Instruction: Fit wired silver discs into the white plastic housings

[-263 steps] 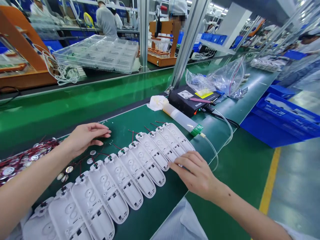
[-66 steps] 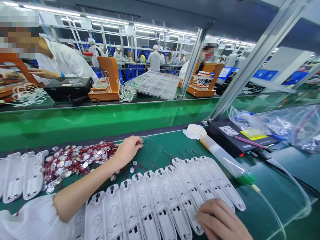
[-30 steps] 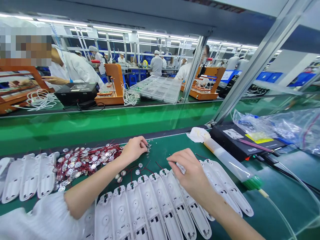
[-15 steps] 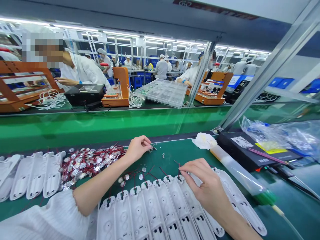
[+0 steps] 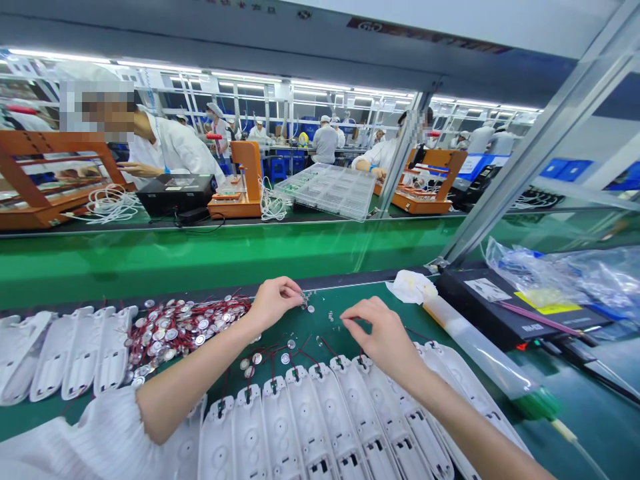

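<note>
A row of white plastic housings (image 5: 320, 427) with red wires lies on the green mat (image 5: 590, 413) in front of me. My left hand (image 5: 273, 303) is pinched over several tiny metal parts (image 5: 309, 301) at the mat's far edge. My right hand (image 5: 383, 333) hovers just right of those parts, above the housings, its thumb and forefinger pinched together; what they hold, if anything, is too small to make out. A heap of silver discs with red wires (image 5: 185, 327) lies left of my left hand.
A translucent glue tube (image 5: 475, 353) with a green tip and a white cloth (image 5: 413, 285) lie to the right, beside a black box (image 5: 515, 310) and plastic bags (image 5: 565, 277). More housings (image 5: 65, 360) lie far left. A green conveyor (image 5: 200, 257) runs behind; other people work beyond it.
My right hand has lifted off the housings and moved forward towards the small parts by my left hand. My left hand has stayed pinched at the same spot.
</note>
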The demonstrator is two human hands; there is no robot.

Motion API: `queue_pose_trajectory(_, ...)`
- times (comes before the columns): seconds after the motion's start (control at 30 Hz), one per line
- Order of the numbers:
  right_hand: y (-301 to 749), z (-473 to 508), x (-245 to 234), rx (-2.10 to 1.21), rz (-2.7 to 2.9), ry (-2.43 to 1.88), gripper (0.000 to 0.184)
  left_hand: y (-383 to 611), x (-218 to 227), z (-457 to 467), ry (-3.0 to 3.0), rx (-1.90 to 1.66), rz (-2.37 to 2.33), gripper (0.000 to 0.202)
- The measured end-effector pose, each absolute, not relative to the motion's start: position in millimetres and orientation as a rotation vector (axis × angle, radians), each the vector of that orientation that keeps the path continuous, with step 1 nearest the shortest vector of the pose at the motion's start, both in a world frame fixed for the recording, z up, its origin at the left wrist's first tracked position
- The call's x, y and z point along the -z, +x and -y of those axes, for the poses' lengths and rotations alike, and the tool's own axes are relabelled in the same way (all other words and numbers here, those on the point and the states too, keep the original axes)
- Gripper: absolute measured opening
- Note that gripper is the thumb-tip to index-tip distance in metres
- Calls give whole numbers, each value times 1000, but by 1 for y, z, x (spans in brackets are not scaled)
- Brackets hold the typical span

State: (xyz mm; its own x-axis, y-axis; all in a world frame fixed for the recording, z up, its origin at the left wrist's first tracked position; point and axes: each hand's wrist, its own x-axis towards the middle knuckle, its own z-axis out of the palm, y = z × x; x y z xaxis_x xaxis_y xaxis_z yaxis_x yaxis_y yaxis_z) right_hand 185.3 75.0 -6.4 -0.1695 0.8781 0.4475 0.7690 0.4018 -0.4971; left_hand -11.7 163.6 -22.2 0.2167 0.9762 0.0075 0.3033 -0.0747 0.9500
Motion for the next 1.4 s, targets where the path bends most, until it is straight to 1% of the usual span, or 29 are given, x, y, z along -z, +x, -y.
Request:
queue_pose_trajectory(0.23, 154, -102, 11, -278, 2008, -1400, 14, -21, 13, -148, 1270, -873, -1194, 22)
queue_pose_trajectory(0.43, 138, -101, 9, -223, 2047, -1211, 9, -25, 6, -135, 1042, -821, -1054, 30)
queue_pose_trajectory(0.67, 144, -83, -1, -196, 1995, -1039, 10, -19, -5, -115, 980, -753, -969, 31)
queue_pose_trajectory(0.8, 150, -69, -5, -218, 1952, -1030, 11, -12, -4, -107, 1170, -704, -977, 25)
queue_pose_trajectory(0.97, 175, -46, -9, -183, 1894, -1165, 12, -20, 15, -121, 1674, -623, -1158, 16)
queue_pose_trajectory(1.1, 209, -23, -2, -53, 1841, -1355, 11, -27, 31, -130, 2020, -402, -1275, 14)
queue_pose_trajectory(1.2, 229, -4, 6, -5, 1830, -1409, 10, -28, 36, -131, 2179, -269, -1333, 13)
queue_pose_trajectory(1.33, 243, 18, 6, -45, 1817, -1454, 12, -36, 34, -135, 2311, -191, -1402, 13)
queue_pose_trajectory(1.4, 247, 26, 3, 17, 1827, -1464, 14, -44, 30, -137, 2343, -202, -1442, 15)
